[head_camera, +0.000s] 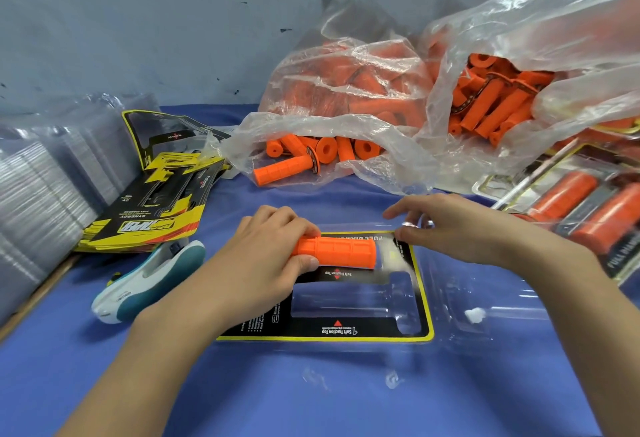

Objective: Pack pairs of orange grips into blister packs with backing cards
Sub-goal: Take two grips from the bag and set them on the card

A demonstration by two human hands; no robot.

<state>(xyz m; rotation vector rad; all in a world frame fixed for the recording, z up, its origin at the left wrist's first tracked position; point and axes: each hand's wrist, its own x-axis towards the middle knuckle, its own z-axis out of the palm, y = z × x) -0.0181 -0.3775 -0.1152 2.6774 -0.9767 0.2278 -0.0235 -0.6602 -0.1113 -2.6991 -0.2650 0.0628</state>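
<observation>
Gripping the orange grip (341, 251) by its left end, fingers curled round it, the left hand (273, 246) is holding it over the upper cavity of the blister pack (485, 298), long axis left-right; the right hand (460, 228) is pinching the pack's edge beside the free end.

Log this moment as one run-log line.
left hand: grips orange grip over blister pack | right hand: pinches pack's far edge | backing card: in pack | near slot: empty
</observation>
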